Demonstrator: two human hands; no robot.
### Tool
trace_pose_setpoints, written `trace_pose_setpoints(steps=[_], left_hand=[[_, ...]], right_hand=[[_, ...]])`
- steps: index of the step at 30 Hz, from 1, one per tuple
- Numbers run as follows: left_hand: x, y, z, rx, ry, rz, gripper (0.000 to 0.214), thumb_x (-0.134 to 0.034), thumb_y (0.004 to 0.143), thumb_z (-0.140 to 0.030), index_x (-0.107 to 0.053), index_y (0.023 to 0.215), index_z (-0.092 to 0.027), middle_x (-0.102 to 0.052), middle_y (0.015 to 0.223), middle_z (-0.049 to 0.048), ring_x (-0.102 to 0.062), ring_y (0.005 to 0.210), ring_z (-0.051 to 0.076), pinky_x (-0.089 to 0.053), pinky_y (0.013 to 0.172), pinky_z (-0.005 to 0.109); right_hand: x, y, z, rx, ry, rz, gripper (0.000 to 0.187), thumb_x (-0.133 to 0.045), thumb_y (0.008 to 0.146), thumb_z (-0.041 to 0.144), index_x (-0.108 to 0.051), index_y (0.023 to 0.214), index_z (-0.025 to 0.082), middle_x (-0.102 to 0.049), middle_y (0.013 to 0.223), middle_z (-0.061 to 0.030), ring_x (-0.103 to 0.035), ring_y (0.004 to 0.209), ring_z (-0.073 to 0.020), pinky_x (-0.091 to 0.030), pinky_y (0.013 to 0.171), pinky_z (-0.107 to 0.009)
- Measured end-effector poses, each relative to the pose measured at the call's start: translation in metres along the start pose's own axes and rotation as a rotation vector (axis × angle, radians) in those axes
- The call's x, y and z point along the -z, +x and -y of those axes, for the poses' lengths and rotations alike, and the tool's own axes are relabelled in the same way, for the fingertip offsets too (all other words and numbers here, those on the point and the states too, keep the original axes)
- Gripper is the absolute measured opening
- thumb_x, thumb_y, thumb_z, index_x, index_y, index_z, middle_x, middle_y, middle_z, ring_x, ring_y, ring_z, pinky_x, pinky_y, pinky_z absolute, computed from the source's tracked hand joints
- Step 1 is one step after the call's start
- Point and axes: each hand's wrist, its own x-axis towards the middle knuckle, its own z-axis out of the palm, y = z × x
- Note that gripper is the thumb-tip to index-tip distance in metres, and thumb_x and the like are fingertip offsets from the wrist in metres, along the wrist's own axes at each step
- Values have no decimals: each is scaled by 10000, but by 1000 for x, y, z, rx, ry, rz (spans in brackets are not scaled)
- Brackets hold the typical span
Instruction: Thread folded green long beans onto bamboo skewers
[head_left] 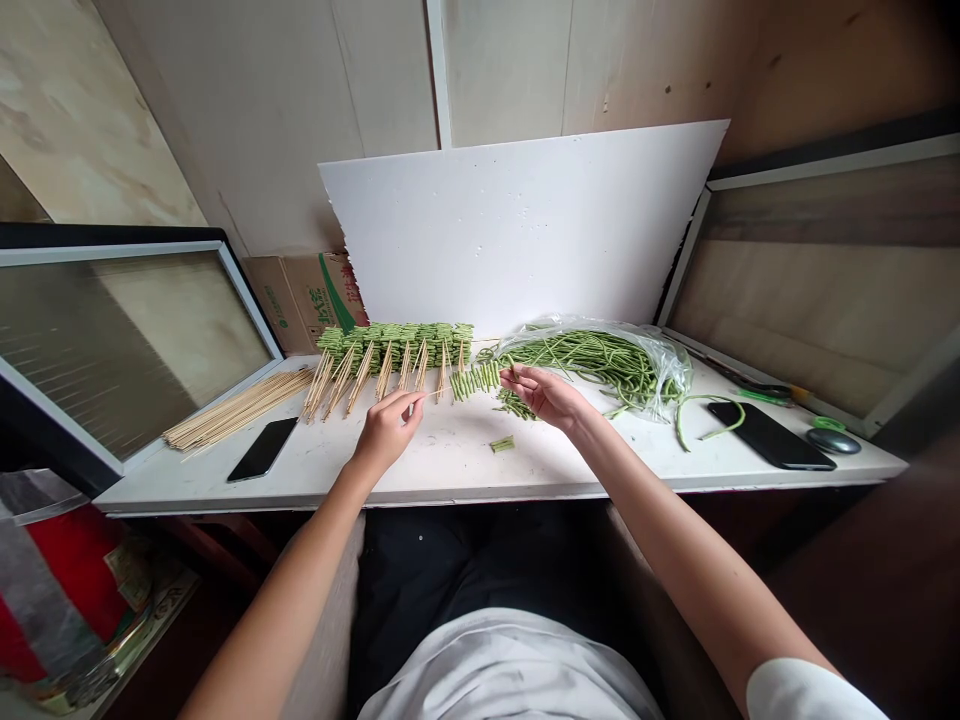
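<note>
- The left hand is pinched closed, thumb against finger, on the bare end of a thin bamboo skewer.
- A row of green bean pieces sits side by side on that skewer, between the two hands, up above the counter.
- The right hand is half curled, with its fingertips at the other end of the row. I can't tell if it has hold of a bean piece there.
- The step in hand looks like poking bean pieces onto the stick, and this stick looks quite full.
- I think the next move calls for the left hand to keep the stick still while the right hand pushes straight and keeps clear of the tip.
- Cut beans lie just under the right hand, and a few loose bits lie nearer the front edge.
- Filled skewers are stacked at the back, with bare skewers to their left.
- Long green beans lie in a clear plastic bag on the right.
</note>
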Motion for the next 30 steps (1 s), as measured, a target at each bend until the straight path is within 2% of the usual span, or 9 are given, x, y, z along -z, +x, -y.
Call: trace_pose_setpoints(steps=[14,23,30], left_hand=[[-4,0,-3,18,-7,-12,222,-572,1040,-192,-765,1145,-170,-709,856,46,-579,675,138,-502,715,284],[0,0,-2,34,1,1,236,-558,1044,-199,-764,1159,-185,-750,943,69,-597,678,138,-519,708,288],[7,2,2,1,26,24,255,-545,1040,-190,-765,1169,-185,-729,894,67,-624,705,156,-543,717,300]], right_hand=[[-5,2,-11,27,47,-4,76,-774,911,161,-758,983,178,-807,1017,-49,-777,892,-132,-655,738,-141],[-10,-2,-11,28,-20,-25,81,-761,923,213,-752,1003,202,-802,1117,-71,-772,987,-166,-646,701,-163],[-11,-2,-15,43,-27,-29,95,-778,916,241,-755,998,197,-797,1168,-82,-771,1029,-175,-637,702,-172]])
